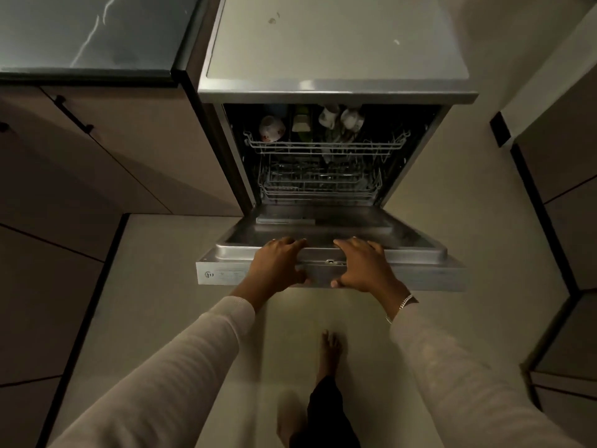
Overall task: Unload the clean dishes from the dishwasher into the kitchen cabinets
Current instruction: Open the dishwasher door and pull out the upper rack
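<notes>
The steel dishwasher (336, 92) stands open, its door (323, 227) lowered almost flat. The upper rack (326, 147) holds a patterned white cup (272, 128) upside down at the left, a pale green piece (301, 122) beside it and two white cups (342, 119) to the right. The lower rack (319, 185) sits beneath in shadow, its load too dark to tell.

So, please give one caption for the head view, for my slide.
Left hand and right hand grip the open stainless-steel dishwasher door; white patterned cups sit in the wire upper rack.

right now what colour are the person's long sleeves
The long knit sleeves are pale cream; head view.
</notes>
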